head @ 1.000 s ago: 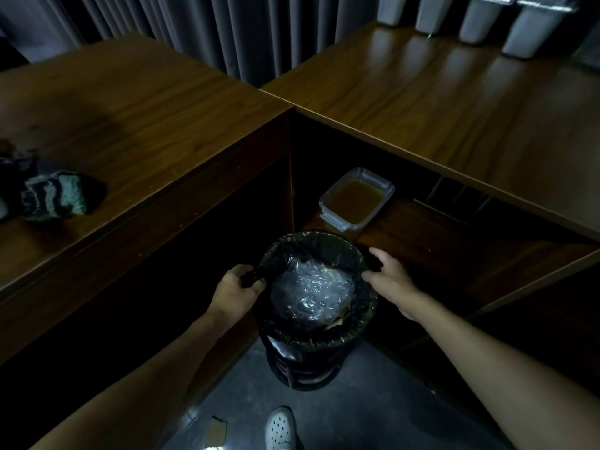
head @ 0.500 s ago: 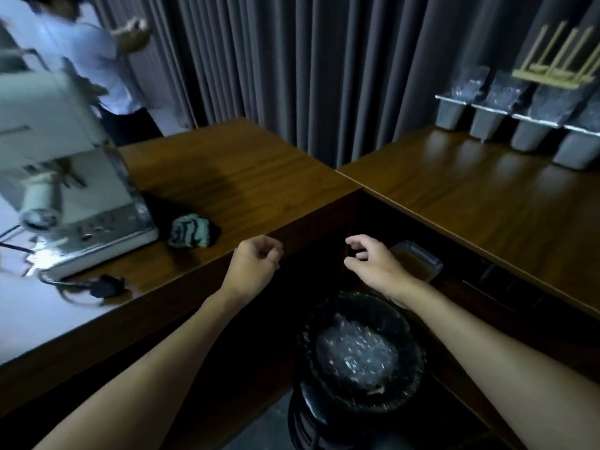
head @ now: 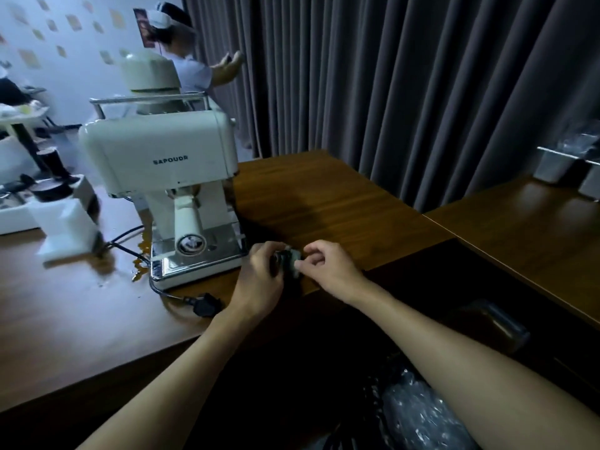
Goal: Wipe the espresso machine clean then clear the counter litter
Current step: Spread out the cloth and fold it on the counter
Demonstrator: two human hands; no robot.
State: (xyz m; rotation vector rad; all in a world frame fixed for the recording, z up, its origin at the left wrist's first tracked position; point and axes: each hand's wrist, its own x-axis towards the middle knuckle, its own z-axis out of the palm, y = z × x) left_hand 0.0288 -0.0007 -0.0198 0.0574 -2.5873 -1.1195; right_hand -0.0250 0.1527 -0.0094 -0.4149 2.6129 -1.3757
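The left hand (head: 259, 274) is curling its fingers round the cloth (head: 289, 259), and the right hand (head: 328, 271) is pinching the cloth's pale edge between thumb and fingertips. Both are holding it low on the desk (head: 324, 196), at about 3 o'clock from the machine (head: 162, 164) and just beside its tray (head: 198, 254).

The two-handed hold is probably serving to open out or refold the bunched cloth so that a flat face is ready for wiping. The spot close to the machine is keeping the reach short.

Materials:
- Cloth: soft, crumpled, dark with pale stripes (weave too blurred to tell).
- Machine: rounded, glossy cream shell; the tray is reflecting like polished metal.
- Desk: smooth dark wood grain, showing a dull sheen.
- Spill (head: 143, 251): brown liquid is pooling at 9 o'clock from the tray, beside the black cable (head: 130, 235).
- Bin (head: 373, 397): sitting below the desk edge at 5 o'clock in view, black-lined and holding crinkled clear plastic (head: 412, 414).
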